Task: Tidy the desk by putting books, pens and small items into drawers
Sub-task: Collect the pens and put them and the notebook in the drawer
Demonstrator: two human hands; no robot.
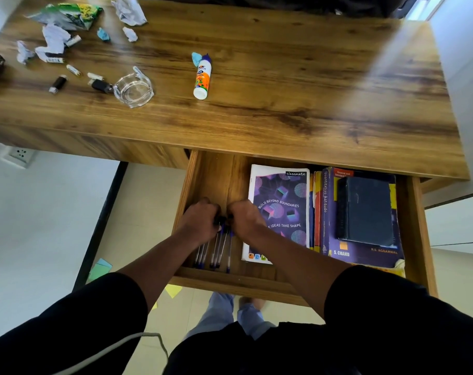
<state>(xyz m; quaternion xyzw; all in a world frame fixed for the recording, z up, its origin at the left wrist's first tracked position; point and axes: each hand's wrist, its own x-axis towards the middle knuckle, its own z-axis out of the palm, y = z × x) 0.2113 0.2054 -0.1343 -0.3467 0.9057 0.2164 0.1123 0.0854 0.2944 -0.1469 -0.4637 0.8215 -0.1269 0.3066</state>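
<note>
Wooden drawer [419, 226] at lower centre already held the books [362, 212], and both our left hand [200, 221] and right hand [245, 219] curled around the pens [216, 250] there, while a glue bottle [202, 77], USB sticks [58, 83] and paper scraps [53, 40] waited upper left.

"classmate", "BUILD BEYOND BOUNDARIES" on the purple notebook [280, 209]; "Quantitative Aptitude", "S. CHAND", "R.S. AGGARWAL" on the thick book [365, 253].
</note>
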